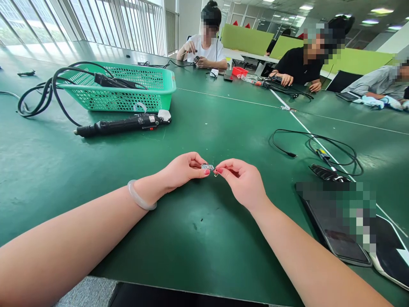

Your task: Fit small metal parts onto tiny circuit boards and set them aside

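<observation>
Over the middle of the green table (pixel 230 238), my left hand (pixel 187 167) pinches a small grey part with light and dark markings (pixel 207 167), perhaps a little circuit board; its kind is not clear. Close against its right end, my right hand (pixel 241 179) is closed with thumb and forefinger pressed together. A tiny thin gold-coloured piece (pixel 216 175) shows just below those fingertips, too small to name. The two hands almost meet, with the grey part between them. A pale bangle (pixel 140 197) circles my left wrist.
A black electric screwdriver (pixel 124 124) lies before a green basket (pixel 124 96) holding a cabled black tool. At right are a coiled black cable (pixel 338 149), a dark tablet-like device (pixel 338 238) and a hair clip (pixel 326 172). Several people sit across the table.
</observation>
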Tool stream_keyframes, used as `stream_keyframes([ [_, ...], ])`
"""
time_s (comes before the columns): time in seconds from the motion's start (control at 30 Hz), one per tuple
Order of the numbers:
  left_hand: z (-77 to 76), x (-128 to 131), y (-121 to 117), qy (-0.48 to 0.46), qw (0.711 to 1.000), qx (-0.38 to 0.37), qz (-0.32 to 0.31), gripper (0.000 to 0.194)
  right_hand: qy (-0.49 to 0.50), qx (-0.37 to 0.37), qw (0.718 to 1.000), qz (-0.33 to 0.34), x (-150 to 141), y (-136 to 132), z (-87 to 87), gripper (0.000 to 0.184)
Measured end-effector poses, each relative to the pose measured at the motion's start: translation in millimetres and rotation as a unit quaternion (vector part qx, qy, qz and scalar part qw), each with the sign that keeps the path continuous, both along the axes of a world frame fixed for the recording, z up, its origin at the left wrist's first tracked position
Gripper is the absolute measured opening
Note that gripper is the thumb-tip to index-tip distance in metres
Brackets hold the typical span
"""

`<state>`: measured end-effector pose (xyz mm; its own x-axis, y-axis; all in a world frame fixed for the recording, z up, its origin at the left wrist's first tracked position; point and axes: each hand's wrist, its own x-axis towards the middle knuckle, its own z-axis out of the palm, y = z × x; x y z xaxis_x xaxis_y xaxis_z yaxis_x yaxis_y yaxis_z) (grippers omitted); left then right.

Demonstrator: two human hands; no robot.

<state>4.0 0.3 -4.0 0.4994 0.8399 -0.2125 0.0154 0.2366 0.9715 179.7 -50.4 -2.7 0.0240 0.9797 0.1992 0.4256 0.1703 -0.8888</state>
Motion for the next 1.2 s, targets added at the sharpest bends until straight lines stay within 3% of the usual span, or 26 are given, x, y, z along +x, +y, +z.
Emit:
stream_keyframes([
  [0.17,0.7,-0.5,-0.6,-0.003,1.0,0.01,-0.02,0.027,0.02,-0.011,1.0,-0.012,-5.0,0.4,-1.5,0.012],
  [0.6,1.4,-0.3,-1.1,-0.011,0.999,0.0,-0.031,0.026,-0.025,0.064,0.998,-0.009,-6.2,0.3,-4.7,0.009],
  [0.83,-0.3,-0.3,0.6,-0.023,0.999,0.002,-0.027,0.027,0.001,0.011,1.0,-0.027,1.9,5.0,-3.6,0.006],
  [0.93,-2.2,-0.1,0.9,-0.015,1.0,0.007,-0.016,0.027,-0.066,-0.007,0.997,-0.027,15.9,12.0,-8.1,0.013],
  [1.03,-2.2,0.1,0.6,-0.005,1.0,0.012,-0.009,0.025,-0.204,0.016,0.978,0.039,25.8,19.8,-16.0,0.021],
  [1.2,1.3,0.7,-1.3,0.016,1.0,0.016,-0.007,0.024,-0.288,0.031,0.955,0.062,22.6,28.4,-22.1,0.015],
])
